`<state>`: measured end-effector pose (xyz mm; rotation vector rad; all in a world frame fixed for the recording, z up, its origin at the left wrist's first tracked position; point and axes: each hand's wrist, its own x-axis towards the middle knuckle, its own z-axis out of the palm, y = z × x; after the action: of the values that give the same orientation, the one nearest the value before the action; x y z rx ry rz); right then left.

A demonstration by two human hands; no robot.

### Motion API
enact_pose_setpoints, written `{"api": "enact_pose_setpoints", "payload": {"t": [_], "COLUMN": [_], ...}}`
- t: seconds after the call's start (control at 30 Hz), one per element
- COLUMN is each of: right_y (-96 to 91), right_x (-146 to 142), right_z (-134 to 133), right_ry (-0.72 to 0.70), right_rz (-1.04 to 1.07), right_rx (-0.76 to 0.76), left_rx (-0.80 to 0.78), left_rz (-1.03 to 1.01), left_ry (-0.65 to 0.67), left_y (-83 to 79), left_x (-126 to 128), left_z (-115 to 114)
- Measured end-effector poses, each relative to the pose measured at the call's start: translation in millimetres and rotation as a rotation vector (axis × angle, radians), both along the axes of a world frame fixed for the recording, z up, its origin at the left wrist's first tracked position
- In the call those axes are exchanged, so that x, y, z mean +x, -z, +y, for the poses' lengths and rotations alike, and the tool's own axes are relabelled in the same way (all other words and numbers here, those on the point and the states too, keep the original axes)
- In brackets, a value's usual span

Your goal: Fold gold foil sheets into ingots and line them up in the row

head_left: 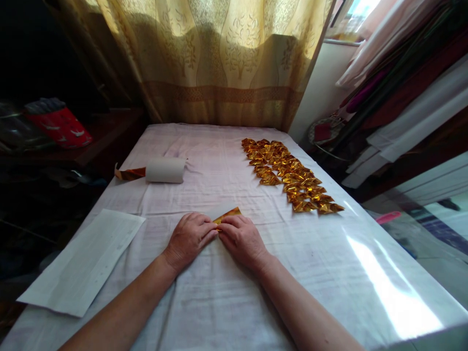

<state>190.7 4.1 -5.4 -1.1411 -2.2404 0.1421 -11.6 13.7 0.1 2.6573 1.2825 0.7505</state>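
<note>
Between my hands, at the middle of the table, is a sheet of gold foil paper, partly folded, with a pale side showing. My left hand presses on its left part, fingers closed together. From the other side my right hand grips the near edge, its fingers bent over the paper. The fingertips of both hands almost meet. Much of the sheet is hidden under them. Farther right lie rows of several folded gold paper pieces.
A white-backed roll of paper with a gold end lies at the back left. Nearer, a flat white sheet overhangs the left edge of the cloth-covered table. A red patterned container stands on a dark side surface. Clothes hang at right.
</note>
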Motion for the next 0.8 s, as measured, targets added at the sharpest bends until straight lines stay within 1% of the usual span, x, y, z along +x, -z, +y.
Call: {"api": "enact_pose_setpoints", "payload": {"t": [0.2, 0.47, 0.63, 0.8], "right_y": [-0.1, -0.8, -4.5, -6.5], "right_x": [-7.8, -14.6, -15.1, -15.9], "right_z": [3.0, 6.9, 10.8, 13.9], "right_ry": [0.047, 0.152, 0.166, 0.175], "right_rz": [-0.011, 0.013, 0.01, -0.01], "right_rx": [0.003, -0.136, -0.186, -0.201], "left_rx": [-0.051, -0.111, -0.133, -0.158], "left_rz": [-0.036, -0.075, -0.068, -0.03], "left_ry": [-0.011, -0.106, -0.16, -0.193], "left_y": [-1.1, -4.5, -2.7, -2.0], "left_x": [-1.3, -0.1, 3.6, 5.8], "left_z": [1.3, 7.0, 7.9, 7.2]}}
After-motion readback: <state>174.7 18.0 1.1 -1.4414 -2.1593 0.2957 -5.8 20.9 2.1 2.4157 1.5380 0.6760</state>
